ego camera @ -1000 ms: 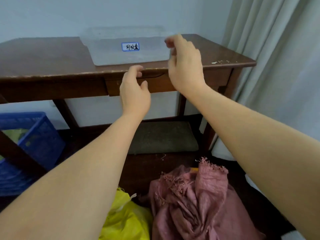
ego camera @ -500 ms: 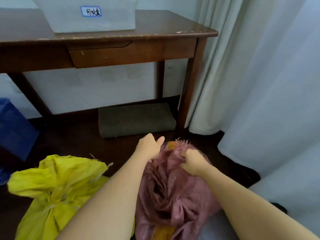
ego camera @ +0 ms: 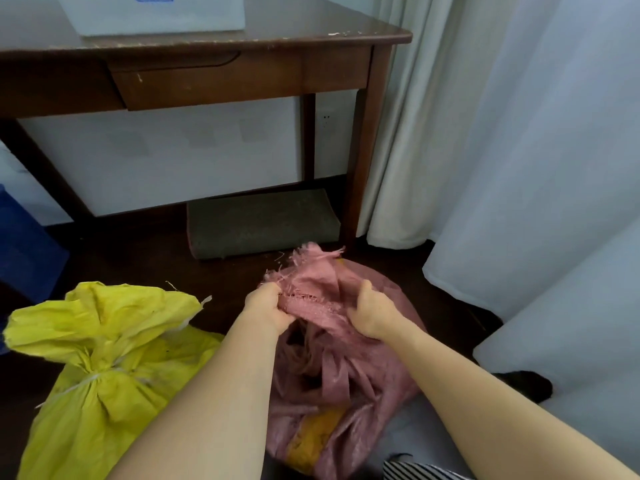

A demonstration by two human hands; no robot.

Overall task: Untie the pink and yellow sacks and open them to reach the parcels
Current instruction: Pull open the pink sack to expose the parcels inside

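A pink woven sack [ego camera: 332, 372] sits on the dark floor in front of me, its frayed mouth pointing away. My left hand [ego camera: 265, 308] grips the frayed edge on the left of the mouth. My right hand [ego camera: 372, 315] grips the bunched fabric on the right. Something yellow-orange shows through the sack near its bottom. To the left lies a yellow sack [ego camera: 104, 358], tied at the neck with a white string [ego camera: 88, 379]. No parcel is plainly visible.
A brown wooden desk [ego camera: 311, 46] with a drawer stands ahead, a clear plastic box [ego camera: 156, 15] on top. A grey mat [ego camera: 259, 223] lies beneath it. Pale curtains [ego camera: 485, 133] hang at the right. A blue crate [ego camera: 24, 251] sits at the left edge.
My hands came down from the desk's front edge to the pink sack and took hold of its mouth. The view tilted down toward the floor.
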